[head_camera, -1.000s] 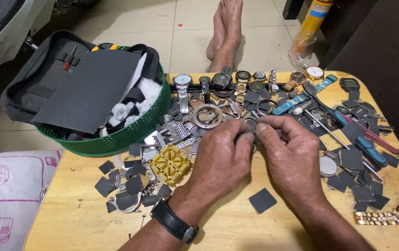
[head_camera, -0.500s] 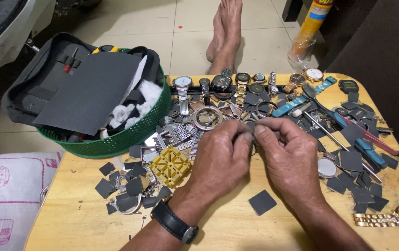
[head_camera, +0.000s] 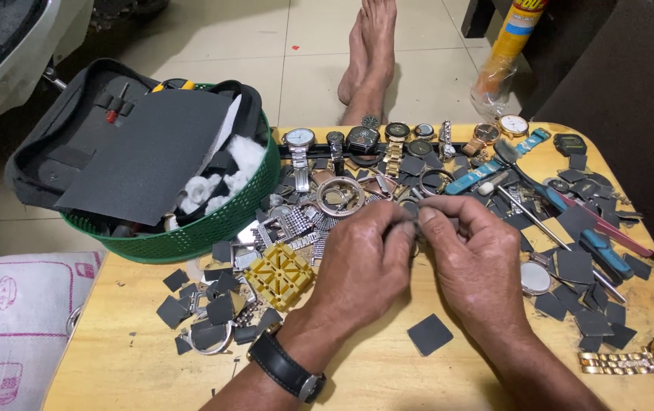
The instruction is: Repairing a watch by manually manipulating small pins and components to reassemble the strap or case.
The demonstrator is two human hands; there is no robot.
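Pale tiled floor (head_camera: 213, 46) beyond a yellow wooden table (head_camera: 388, 380)

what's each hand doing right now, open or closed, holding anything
Left hand: closed, fingertips pinched on a small metal part shared with the other hand.
Right hand: closed, pinching the same small part; what it is cannot be told.

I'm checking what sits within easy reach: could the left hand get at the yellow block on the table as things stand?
Probably yes. The yellow block lies just beside the left hand, with only flat dark squares and strap parts about it. But its fingers pinch a small part together with the right hand, so they would have to let go first.
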